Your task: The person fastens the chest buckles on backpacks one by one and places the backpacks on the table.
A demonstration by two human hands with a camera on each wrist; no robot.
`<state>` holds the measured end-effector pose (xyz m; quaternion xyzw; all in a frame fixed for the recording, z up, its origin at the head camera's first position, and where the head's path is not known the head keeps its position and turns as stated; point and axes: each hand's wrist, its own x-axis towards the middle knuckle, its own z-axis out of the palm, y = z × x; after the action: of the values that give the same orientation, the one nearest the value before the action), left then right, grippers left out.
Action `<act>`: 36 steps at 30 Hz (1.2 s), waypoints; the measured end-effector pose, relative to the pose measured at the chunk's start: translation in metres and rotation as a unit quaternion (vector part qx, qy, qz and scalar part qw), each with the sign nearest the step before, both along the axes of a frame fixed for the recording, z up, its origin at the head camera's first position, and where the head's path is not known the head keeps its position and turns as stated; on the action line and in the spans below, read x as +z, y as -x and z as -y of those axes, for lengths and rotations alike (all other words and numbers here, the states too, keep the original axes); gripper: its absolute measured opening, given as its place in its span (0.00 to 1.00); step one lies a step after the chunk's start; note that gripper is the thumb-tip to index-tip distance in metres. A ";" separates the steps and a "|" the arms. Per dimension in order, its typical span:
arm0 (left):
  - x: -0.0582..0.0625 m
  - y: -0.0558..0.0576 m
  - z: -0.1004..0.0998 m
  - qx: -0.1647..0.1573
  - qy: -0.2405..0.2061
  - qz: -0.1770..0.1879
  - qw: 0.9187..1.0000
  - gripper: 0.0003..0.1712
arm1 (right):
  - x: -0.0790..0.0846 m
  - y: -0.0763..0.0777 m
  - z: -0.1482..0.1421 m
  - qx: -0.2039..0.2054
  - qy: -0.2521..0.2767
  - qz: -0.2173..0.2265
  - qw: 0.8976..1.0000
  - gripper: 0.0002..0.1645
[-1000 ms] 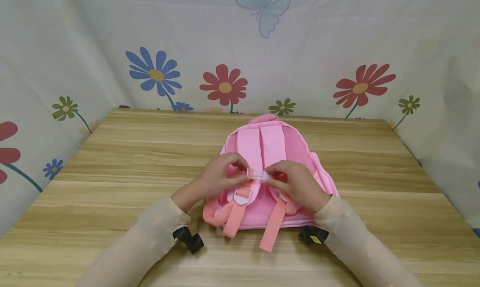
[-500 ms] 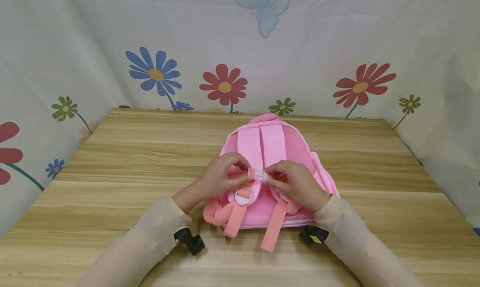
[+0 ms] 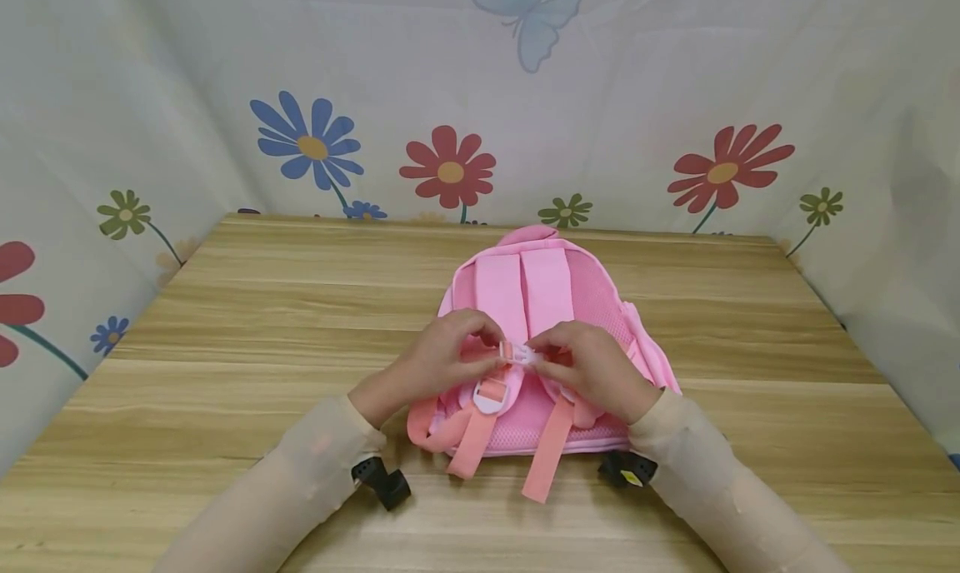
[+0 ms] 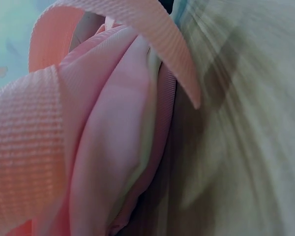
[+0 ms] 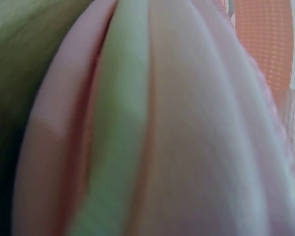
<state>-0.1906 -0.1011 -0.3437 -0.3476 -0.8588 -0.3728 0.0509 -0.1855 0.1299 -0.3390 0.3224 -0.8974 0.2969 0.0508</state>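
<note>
A pink backpack point(image 3: 600, 302) lies on the table, its two padded shoulder straps point(image 3: 499, 294) facing up. Between those straps is a white plastic side-release buckle point(image 3: 517, 354). My left hand point(image 3: 442, 355) pinches the buckle's left end, thumb below and fingers above. The right hand point(image 3: 596, 366) pinches its right end, partly covered by the fingertips. The buckle's two halves meet between the hands. Below, a white strap adjuster point(image 3: 491, 396) carries coral webbing. Both wrist views look along the bag's side point(image 4: 113, 113), with pale green trim point(image 5: 120, 98) in the right one; neither shows a hand.
The wood-grain table point(image 3: 285, 290) extends around the bag. Loose coral strap ends point(image 3: 549, 460) hang toward the front edge. Black wrist cameras point(image 3: 382, 483) sit under both forearms. A flower-printed curtain point(image 3: 600, 98) stands behind and at both sides.
My left hand has shifted slightly right and down, carrying the buckle's left end and the strap adjuster with it. The right hand and backpack have barely moved.
</note>
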 end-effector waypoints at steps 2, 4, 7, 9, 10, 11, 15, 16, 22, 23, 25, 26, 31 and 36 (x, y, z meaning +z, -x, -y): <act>-0.001 0.000 0.000 0.002 0.002 -0.003 1.000 0.10 | -0.001 0.000 0.000 0.000 -0.001 -0.004 1.000 0.12; -0.002 0.000 -0.001 0.003 0.004 -0.008 1.000 0.10 | -0.002 0.000 0.001 0.000 -0.003 -0.009 1.000 0.12; -0.004 0.000 -0.002 0.006 0.009 -0.017 1.000 0.10 | -0.003 0.000 0.001 -0.001 -0.009 -0.015 1.000 0.11; -0.005 0.000 -0.002 0.007 0.014 -0.022 1.000 0.10 | -0.004 0.000 0.002 -0.003 -0.012 -0.016 1.000 0.11; -0.005 0.000 -0.003 0.008 0.016 -0.022 1.000 0.10 | -0.004 0.000 0.002 -0.005 -0.015 -0.017 1.000 0.11; -0.006 0.000 -0.003 0.008 0.018 -0.023 1.000 0.10 | -0.004 0.000 0.002 -0.007 -0.017 -0.017 1.000 0.12; -0.008 0.001 -0.005 0.009 0.024 -0.017 1.000 0.11 | -0.005 -0.001 0.004 -0.013 -0.028 -0.019 0.999 0.12; -0.009 0.001 -0.005 0.010 0.026 -0.017 0.999 0.11 | -0.006 -0.001 0.004 -0.014 -0.031 -0.020 0.999 0.12; -0.011 0.001 -0.005 0.019 0.048 -0.028 0.998 0.11 | -0.007 0.000 0.005 0.000 -0.046 -0.023 0.999 0.11; -0.011 0.001 -0.006 0.020 0.052 -0.031 0.998 0.11 | -0.007 0.000 0.004 0.004 -0.050 -0.024 0.998 0.11; -0.011 0.000 -0.006 0.021 0.058 -0.034 0.998 0.12 | -0.007 0.000 0.004 0.008 -0.057 -0.025 0.998 0.12; -0.011 0.000 -0.006 0.022 0.061 -0.033 0.997 0.12 | -0.007 0.000 0.004 0.011 -0.060 -0.026 0.998 0.12; -0.011 -0.001 -0.006 0.026 0.068 -0.028 0.997 0.11 | -0.008 0.000 0.004 0.015 -0.068 -0.041 0.997 0.13; -0.010 -0.002 -0.007 0.029 0.072 -0.021 0.997 0.12 | -0.009 -0.001 0.004 0.017 -0.071 -0.053 0.996 0.12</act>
<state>-0.1891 -0.0942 -0.3540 -0.3328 -0.8921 -0.3008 0.0550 -0.1848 0.1264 -0.3481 0.3558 -0.9065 0.2159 0.0706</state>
